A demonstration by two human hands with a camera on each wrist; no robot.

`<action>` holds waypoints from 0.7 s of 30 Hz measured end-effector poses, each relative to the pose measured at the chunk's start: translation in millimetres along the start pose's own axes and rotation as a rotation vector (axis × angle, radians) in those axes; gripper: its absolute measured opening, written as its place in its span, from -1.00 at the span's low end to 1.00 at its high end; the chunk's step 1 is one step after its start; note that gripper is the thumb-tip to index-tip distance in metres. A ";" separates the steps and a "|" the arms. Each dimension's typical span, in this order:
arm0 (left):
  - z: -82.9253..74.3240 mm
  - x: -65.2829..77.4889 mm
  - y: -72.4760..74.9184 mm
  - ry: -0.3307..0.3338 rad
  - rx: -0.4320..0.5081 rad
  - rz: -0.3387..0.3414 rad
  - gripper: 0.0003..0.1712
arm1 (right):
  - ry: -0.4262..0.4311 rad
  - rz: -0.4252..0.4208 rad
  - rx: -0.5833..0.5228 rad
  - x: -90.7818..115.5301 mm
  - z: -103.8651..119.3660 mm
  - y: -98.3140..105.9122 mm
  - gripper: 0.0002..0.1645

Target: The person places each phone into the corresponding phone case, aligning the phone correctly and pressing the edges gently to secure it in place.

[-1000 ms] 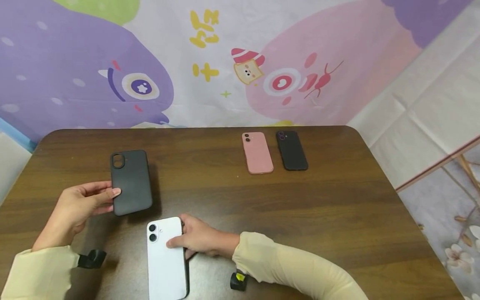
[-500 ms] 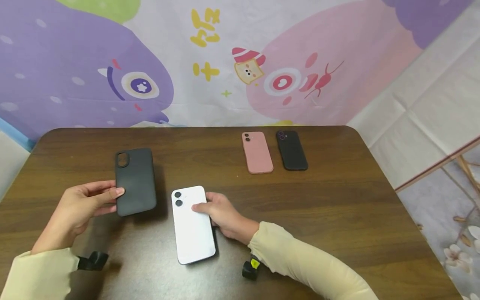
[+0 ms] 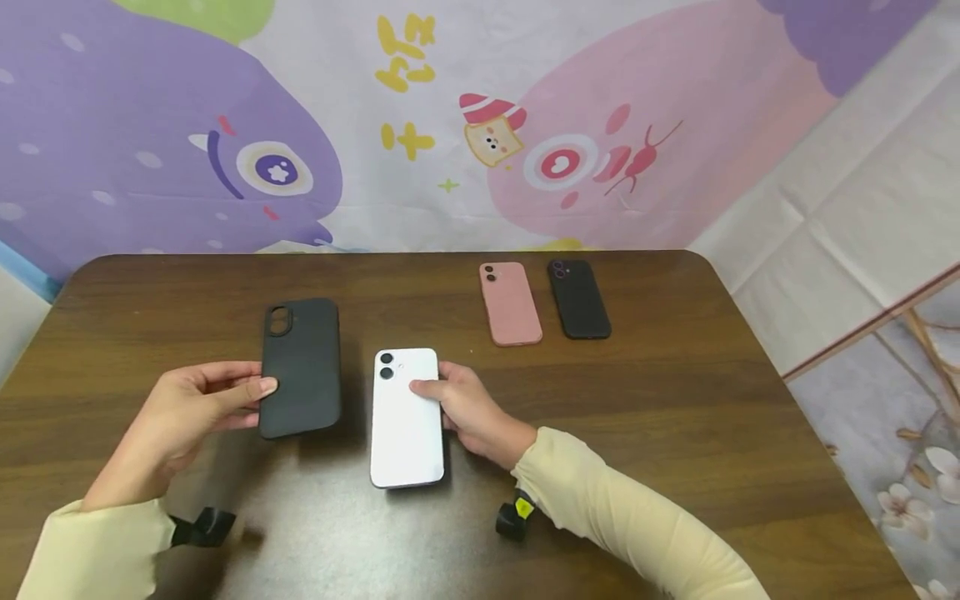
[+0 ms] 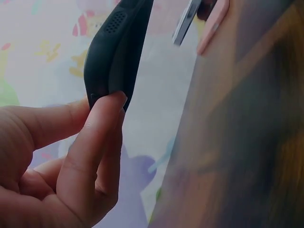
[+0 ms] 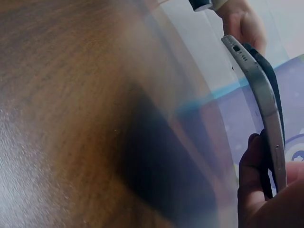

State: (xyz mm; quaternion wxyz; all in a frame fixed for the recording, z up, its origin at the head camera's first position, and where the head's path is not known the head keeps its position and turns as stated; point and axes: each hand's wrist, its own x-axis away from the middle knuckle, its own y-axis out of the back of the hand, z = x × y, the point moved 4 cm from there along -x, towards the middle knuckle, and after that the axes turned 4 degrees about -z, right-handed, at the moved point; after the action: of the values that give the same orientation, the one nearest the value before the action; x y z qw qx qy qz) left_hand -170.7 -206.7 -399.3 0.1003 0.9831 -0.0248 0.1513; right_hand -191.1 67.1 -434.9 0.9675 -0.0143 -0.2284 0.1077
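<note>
A black phone case [image 3: 302, 371] with a camera cutout is pinched at its left edge between the thumb and fingers of my left hand [image 3: 198, 408]. Seen from the left wrist, the case [image 4: 118, 47] shows its perforated edge above the fingertips. My right hand [image 3: 476, 408] grips a white phone [image 3: 407, 429] by its right side, thumb on its back near the two camera lenses. The phone is just right of the case, with a gap between them in the head view. From the right wrist, the phone's silver edge [image 5: 266, 104] shows, and the case's dark edge lies behind it.
A pink phone [image 3: 512, 304] and a black phone [image 3: 580, 298] lie side by side towards the back of the brown wooden table [image 3: 675, 400]. A patterned cloth [image 3: 405, 200] hangs behind the table. Black straps with small mounts sit at both wrists.
My right hand has carried the white phone up and to the right, away from the front edge. My left hand has shifted the black case to the right, so both stand side by side.
</note>
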 end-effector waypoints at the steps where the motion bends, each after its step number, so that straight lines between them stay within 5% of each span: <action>1: -0.6 0.5 -3.4 -0.004 -0.002 0.002 -0.70 | 0.000 -0.003 0.002 0.0 1.2 0.7 -0.58; 8: -3.6 2.9 -28.2 -0.038 -0.022 0.046 -0.38 | -0.014 -0.010 -0.030 -0.6 8.9 3.5 -0.57; 21: -1.6 2.4 -55.2 -0.026 0.006 0.087 -0.39 | -0.019 0.005 -0.096 1.2 14.6 3.0 -0.60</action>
State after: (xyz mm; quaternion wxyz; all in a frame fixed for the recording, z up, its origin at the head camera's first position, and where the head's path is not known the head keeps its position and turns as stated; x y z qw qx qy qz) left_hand -164.5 -152.4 -407.5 0.0903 0.9833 -0.0684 0.1428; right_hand -197.1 70.0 -421.5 0.9632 -0.0603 -0.2425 0.0992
